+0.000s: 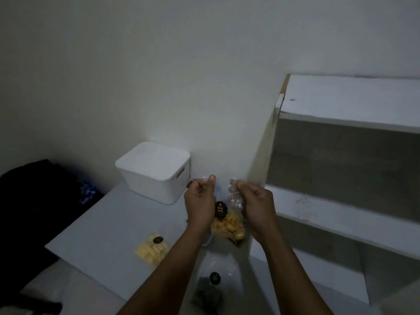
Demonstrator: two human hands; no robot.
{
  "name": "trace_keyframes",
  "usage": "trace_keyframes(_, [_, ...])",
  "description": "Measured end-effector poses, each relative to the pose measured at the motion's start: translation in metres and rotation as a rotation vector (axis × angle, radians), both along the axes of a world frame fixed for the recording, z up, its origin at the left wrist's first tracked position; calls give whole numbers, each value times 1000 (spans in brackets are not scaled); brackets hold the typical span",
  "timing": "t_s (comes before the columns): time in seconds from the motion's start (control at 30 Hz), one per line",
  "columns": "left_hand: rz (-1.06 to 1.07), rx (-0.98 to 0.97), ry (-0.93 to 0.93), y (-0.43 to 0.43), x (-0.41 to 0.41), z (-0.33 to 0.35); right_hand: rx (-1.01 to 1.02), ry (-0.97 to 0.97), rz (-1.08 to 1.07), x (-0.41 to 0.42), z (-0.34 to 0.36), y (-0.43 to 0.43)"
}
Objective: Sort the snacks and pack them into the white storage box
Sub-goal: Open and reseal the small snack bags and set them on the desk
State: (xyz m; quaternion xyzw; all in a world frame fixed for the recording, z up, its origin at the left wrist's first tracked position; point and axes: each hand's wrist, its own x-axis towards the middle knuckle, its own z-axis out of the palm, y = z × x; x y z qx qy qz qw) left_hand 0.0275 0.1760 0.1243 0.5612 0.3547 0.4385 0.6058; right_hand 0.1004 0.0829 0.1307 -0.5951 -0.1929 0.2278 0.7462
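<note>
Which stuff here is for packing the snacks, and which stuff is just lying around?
For the job: white storage box, lid on; orange snack bag, pinched at the top by the left hand and right hand; pale yellow snack bag; dark snack bag.
Just lying about: black bundle; blue patterned thing; white shelf.

Forearms outstretched, left hand (199, 202) and right hand (258, 206) side by side, fingers (212, 179) pinched on one snack bag (228, 226).

Head-worn wide-angle view, facing forward and down, near hands (229, 205)
</note>
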Motion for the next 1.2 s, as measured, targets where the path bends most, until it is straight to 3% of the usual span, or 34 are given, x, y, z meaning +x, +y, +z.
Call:
trace_keyframes(0.13, [90,-180,160,3,-7,-37,-130,-76,37,-7,-31,-14])
trace_keyframes(0.37, [-272,-502,33,-10,-21,-67,-210,-44,182,-23,-73,-38])
trace_keyframes(0.53, [-342,-459,145,-19,-34,-81,-240,72,189,-31,-85,-40])
trace_keyframes(0.87, [-498,-269,228,-32,-42,-100,-435,56,102,-23,-94,-41])
trace_keyframes(1.2, [-424,-101,279,-40,-43,-113,-486,8,222,-22,-98,-48])
